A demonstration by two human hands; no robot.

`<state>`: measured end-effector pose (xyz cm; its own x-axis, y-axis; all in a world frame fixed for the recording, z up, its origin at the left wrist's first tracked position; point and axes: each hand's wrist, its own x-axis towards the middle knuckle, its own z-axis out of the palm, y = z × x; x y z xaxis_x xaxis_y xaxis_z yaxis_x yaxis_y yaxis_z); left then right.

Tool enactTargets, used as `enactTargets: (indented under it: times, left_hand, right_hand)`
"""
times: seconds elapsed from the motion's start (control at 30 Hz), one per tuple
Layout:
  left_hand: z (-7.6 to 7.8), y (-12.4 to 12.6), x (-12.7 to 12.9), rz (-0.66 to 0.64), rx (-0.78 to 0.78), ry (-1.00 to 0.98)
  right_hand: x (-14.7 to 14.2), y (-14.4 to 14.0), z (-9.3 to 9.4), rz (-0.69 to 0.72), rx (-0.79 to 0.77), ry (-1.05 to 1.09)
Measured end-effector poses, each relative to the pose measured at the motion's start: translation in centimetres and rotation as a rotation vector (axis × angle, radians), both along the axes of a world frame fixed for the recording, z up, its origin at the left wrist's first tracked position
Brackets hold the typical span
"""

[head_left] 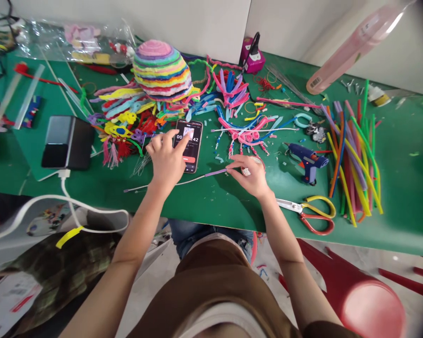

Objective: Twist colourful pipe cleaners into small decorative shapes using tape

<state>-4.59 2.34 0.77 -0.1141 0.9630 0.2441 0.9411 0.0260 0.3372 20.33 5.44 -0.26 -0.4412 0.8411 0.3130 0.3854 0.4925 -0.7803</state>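
Observation:
My left hand (167,162) hovers over a phone (193,151) lying on the table, fingers spread, a fingertip at its lit screen; I cannot tell whether it touches. My right hand (252,176) pinches the purple end of a thin whitish stem (215,172), which runs left beneath my left wrist to another purple tip. Just beyond my right hand lies a pink and blue pipe-cleaner piece (248,136) with beaded strands, and a similar whitish stem (275,129) crosses it. A roll of tape, partly covered, seems to sit under my right hand.
Scissors (303,206) and a blue glue gun (308,162) lie right of my right hand, near a bundle of colored pipe cleaners (356,164). A striped crocheted hat (162,70) stands at the back. A power bank (66,143) with a white cable (65,188) is at left.

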Motion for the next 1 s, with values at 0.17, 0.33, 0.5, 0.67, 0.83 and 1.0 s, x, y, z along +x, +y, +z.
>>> enactTargets:
  times: [0.17,0.33,0.5,0.67,0.83,1.0]
  left_hand:
    - [0.8,-1.1,3.3,-0.308,-0.027,-0.218]
    - [0.1,-2.6,5.4,-0.442,-0.205,-0.471]
    - [0.0,-2.4,5.7,-0.442,-0.147,-0.577]
    - [0.2,-1.8,6.2,-0.494,-0.163,-0.619]
    - [0.4,-1.2,6.6,-0.507,-0.253,-0.651]
    - [1.6,0.5,6.8,-0.548,-0.400,-0.763]
  right_hand:
    - [-0.2,-0.1,-0.1,-0.041,-0.001,0.032]
    - [-0.2,-0.2,0.2,-0.128,-0.004,0.119]
    - [0.2,-0.6,0.8,-0.099,-0.032,0.126]
    - [0.1,-0.9,0.6,-0.047,-0.029,0.108]
    - [0.5,-0.4,0.4,-0.015,-0.021,0.063]
    - [1.6,0.3,1.1,-0.087,-0.074,0.113]
